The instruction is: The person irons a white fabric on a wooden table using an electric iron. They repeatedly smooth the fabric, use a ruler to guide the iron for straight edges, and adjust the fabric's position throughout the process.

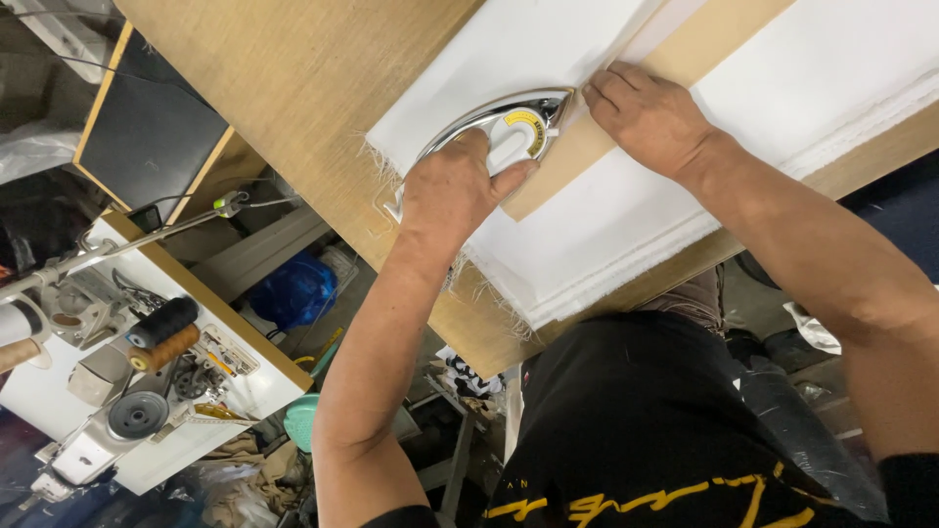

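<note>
The left hand (452, 188) is wrapped around the handle of a chrome-bodied clothes iron with a white top and a round yellow dial (499, 125), its grip closed on that handle, with the thumb pointing toward the dial. The iron lies on a sheet of white cloth with frayed edges (606, 210), which is spread over the wooden counter (284, 88), and its pointed nose touches the edge of a long flat strip of tan cardboard (577, 156) lying slantwise across the cloth. The right hand (646, 117) rests palm down with its fingers spread flat, pressing on the strip and the cloth just beside the iron's nose; its grip holds nothing and is flat and open. Loose threads hang from the cloth's near edge by the left wrist. Past the counter's edge, lower left, stands a white sewing machine (127, 411) carrying a black thread spool (161, 322) and an orange-brown thread spool (164, 348) side by side. A blue plastic bag (293, 289) lies on the floor beneath, and the person's black garment with yellow markings (636, 430) fills the lower right.
</note>
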